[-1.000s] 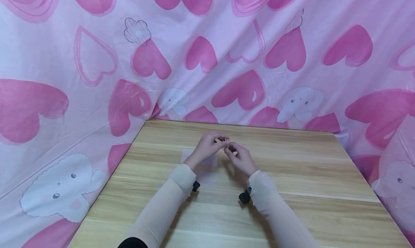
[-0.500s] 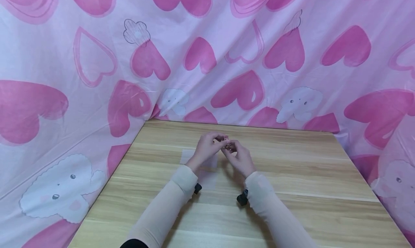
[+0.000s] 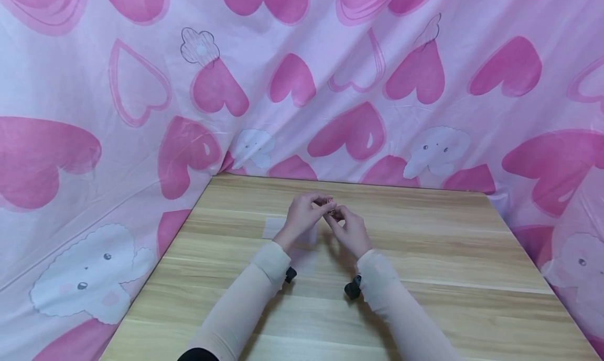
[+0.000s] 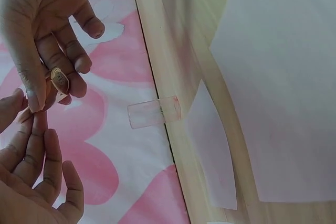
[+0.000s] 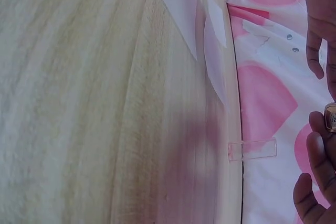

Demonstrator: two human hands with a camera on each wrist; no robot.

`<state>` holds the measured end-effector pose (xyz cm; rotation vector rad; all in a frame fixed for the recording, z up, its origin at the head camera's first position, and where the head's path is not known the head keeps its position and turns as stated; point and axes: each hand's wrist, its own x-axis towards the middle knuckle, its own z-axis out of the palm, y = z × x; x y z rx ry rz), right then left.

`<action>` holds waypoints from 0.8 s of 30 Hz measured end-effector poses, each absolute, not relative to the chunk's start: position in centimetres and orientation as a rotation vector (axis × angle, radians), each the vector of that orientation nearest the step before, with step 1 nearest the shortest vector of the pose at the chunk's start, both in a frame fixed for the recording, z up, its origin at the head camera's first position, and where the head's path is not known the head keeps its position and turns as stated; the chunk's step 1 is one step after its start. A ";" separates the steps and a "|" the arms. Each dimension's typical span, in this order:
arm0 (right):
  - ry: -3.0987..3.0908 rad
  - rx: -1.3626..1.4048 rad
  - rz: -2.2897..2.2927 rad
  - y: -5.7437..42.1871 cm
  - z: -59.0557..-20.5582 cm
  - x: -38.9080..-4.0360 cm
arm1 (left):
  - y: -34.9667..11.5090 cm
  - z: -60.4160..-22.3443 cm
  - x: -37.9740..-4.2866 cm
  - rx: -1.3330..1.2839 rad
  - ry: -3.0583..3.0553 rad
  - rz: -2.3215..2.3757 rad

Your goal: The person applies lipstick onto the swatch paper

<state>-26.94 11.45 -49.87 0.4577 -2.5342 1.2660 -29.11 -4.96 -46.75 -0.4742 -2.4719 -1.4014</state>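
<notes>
Both hands meet above the far middle of the table, with a small gold-coloured piece between their fingertips. It has a rounded, flat, patterned face and seems to have a curved band behind it; its exact kind is unclear. The left hand pinches one end between thumb and fingertips. The right hand grips the piece near its flat face, with thumb and fingers bent. In the right wrist view, the gold-coloured face shows at the frame's edge, partly cut off. Fingers hide much of the piece.
A small clear tube-like object appears at the table's far side in both wrist views. Pale paper sheets lie by the left forearm. The wooden table ends at a pink heart-patterned curtain.
The left wrist has shifted slightly to the right. The right hand's fingers have altered their hold a little, and its wrist has moved slightly left. Both hands stay together around the gold-coloured piece.
</notes>
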 end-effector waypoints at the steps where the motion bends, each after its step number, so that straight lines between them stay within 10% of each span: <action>1: -2.538 0.461 1.267 11.5 -49.9 -27.0 | -5.0 -46.7 -29.1 -0.474 -2.476 -1.405; 24: -2.506 0.513 1.329 11.4 -50.0 -26.6 | -5.6 -46.5 -29.0 -0.590 -2.475 -1.510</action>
